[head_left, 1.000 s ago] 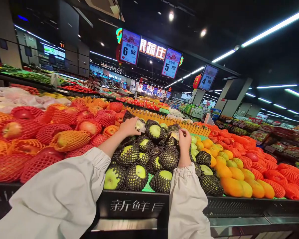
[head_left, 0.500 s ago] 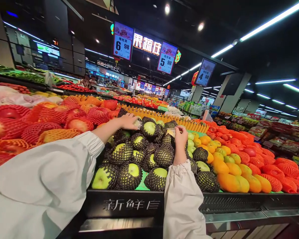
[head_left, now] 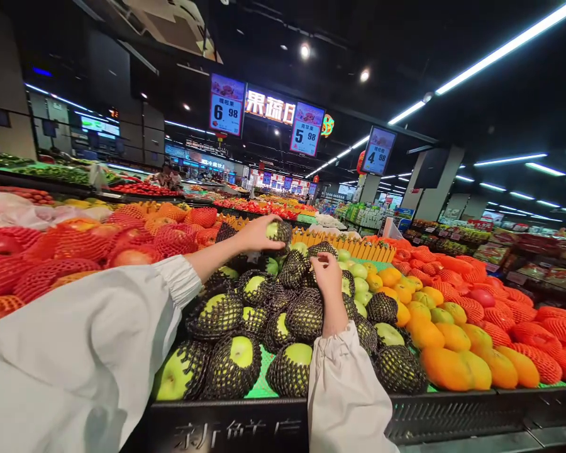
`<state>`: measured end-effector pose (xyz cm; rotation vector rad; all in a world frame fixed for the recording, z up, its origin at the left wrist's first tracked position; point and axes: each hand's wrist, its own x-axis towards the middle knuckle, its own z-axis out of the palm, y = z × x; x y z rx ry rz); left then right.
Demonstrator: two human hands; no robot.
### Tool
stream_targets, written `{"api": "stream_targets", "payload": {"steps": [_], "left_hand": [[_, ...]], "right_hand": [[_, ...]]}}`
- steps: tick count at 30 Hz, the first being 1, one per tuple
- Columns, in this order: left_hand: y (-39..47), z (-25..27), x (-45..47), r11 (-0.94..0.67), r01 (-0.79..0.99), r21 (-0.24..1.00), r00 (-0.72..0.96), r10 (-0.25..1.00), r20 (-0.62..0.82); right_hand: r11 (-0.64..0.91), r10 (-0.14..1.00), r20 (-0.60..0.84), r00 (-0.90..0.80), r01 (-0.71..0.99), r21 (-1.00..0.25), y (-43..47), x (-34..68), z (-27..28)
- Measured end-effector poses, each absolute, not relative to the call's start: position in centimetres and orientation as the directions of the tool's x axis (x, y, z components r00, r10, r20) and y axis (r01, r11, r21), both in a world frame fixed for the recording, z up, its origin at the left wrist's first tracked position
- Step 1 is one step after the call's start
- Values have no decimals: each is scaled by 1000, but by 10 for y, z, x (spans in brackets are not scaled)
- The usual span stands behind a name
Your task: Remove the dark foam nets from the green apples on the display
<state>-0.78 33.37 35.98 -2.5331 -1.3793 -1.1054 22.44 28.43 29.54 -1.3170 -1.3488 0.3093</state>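
Observation:
Raised above the far part of the pile, my left hand is closed around a green apple in a black foam net. My right hand hovers over the right of the pile, its fingers curled and the thumb near the fingertips. Whether anything lies between them I cannot make out. Just behind it lies a black net. Below both hands, several netted green apples are heaped on a green mat in a black display bin.
To the right lie bare green apples, orange fruit and fruit in red nets. Red-netted fruit fills the left. A yellow slatted divider runs behind the apples. Price signs hang overhead.
My left hand has lifted from the pile and moved right with a netted green apple in it. My right hand has shifted slightly left. The view has tilted up.

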Motion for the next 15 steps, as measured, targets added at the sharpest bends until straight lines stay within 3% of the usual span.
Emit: {"api": "stream_targets", "payload": {"steps": [3,5,10,15], "left_hand": [[367,366,-29,-439,751,493,-2,745,667],[391,360,-40,-298,810,504,-91,786,611],[437,340,-54,-45,907,418,-105,938,329],[446,351,-57,-78,901,427,-43,962,268]], "right_hand": [[304,786,556,271,614,-728,283,222,297],[275,767,582,269,683,-677,281,222,299],[218,719,625,304,755,-618,279,224,302],[240,682,664,306,764,-599,278,222,302]]}}
